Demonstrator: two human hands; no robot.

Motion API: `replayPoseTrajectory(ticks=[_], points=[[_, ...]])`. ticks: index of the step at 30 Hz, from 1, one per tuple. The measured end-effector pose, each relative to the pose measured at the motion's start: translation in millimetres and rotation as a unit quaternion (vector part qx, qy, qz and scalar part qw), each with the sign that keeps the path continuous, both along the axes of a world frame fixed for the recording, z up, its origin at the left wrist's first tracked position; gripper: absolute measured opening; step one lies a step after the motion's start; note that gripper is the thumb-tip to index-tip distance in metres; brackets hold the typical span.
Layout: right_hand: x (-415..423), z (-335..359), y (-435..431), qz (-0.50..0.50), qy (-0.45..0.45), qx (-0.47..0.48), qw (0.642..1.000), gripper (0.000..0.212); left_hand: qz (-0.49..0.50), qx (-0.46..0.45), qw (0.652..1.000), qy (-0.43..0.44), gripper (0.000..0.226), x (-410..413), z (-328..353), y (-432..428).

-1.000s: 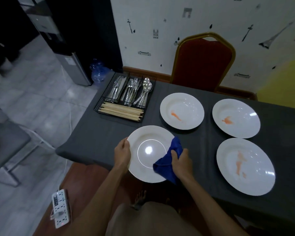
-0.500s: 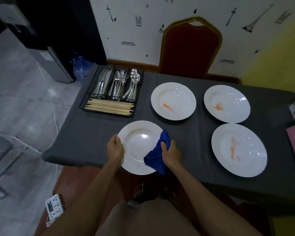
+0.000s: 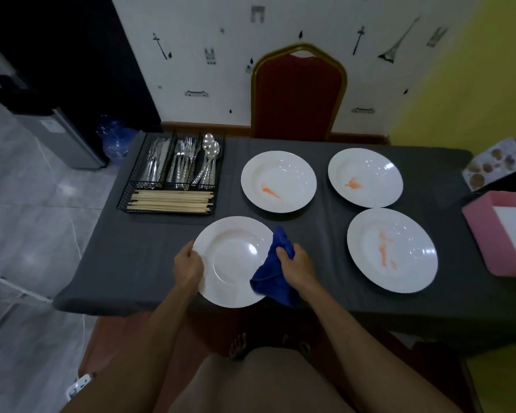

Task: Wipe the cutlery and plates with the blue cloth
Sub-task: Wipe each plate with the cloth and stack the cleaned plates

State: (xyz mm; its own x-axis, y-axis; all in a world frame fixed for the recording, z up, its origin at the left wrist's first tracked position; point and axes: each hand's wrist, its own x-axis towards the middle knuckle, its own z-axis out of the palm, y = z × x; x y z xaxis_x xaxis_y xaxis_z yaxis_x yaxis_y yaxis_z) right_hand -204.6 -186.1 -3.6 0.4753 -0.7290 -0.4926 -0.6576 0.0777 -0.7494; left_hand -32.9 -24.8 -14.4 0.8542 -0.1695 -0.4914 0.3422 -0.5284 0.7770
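Note:
A clean white plate (image 3: 233, 257) lies at the table's near edge. My left hand (image 3: 188, 265) grips its left rim. My right hand (image 3: 297, 262) clutches the blue cloth (image 3: 273, 272), which drapes over the plate's right rim. Three more white plates carry orange smears: one behind (image 3: 278, 181), one at the far right (image 3: 365, 177), one at the near right (image 3: 392, 250). A black wire caddy (image 3: 173, 177) at the far left holds knives, forks, spoons and chopsticks.
The table wears a dark grey cloth (image 3: 131, 254). A red chair with a gold frame (image 3: 298, 93) stands behind it against the wall. A pink tray (image 3: 504, 231) and a printed card (image 3: 495, 163) sit at the right edge. A power strip (image 3: 78, 386) lies on the floor.
The view has swung to the right and nearer. Both hands keep their hold on plate and cloth; the cloth sits a little further toward the plate's right rim.

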Motion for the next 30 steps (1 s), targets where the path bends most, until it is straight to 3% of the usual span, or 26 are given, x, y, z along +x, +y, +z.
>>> replayPoseTrajectory(ticks=[5,8,10,15,17,20,23,27,30], points=[[-10,1,-7,-0.049,-0.028,-0.001,0.998,0.031,-0.084,0.073,0.985,-0.129,0.035,-1,18,-8],[-12,5,-14,-0.074,-0.052,0.001,0.996,0.031,-0.123,0.058,0.976,-0.169,0.052,-7,37,-27],[-12,12,-19,-0.085,-0.067,-0.008,0.994,0.033,-0.152,0.033,0.972,-0.175,0.051,-11,43,-43],[-9,31,-38,-0.091,-0.088,-0.003,0.992,0.039,-0.181,-0.008,0.975,-0.129,0.028,-21,47,-82],[-6,38,-48,-0.096,-0.097,0.007,0.991,0.041,-0.18,-0.023,0.978,-0.105,0.028,-20,48,-97],[1,45,-66,-0.099,-0.115,0.013,0.988,0.034,-0.12,-0.067,0.99,0.026,0.046,-8,49,-122],[4,51,-86,-0.11,-0.123,0.013,0.986,0.028,-0.06,-0.08,0.992,0.08,0.073,9,43,-153],[-2,58,-111,-0.124,-0.125,0.023,0.984,0.032,-0.002,0.004,1.0,0.021,0.061,24,40,-194],[-13,58,-128,-0.138,-0.124,0.031,0.982,0.035,0.006,0.036,0.999,0.029,0.057,35,31,-217]])
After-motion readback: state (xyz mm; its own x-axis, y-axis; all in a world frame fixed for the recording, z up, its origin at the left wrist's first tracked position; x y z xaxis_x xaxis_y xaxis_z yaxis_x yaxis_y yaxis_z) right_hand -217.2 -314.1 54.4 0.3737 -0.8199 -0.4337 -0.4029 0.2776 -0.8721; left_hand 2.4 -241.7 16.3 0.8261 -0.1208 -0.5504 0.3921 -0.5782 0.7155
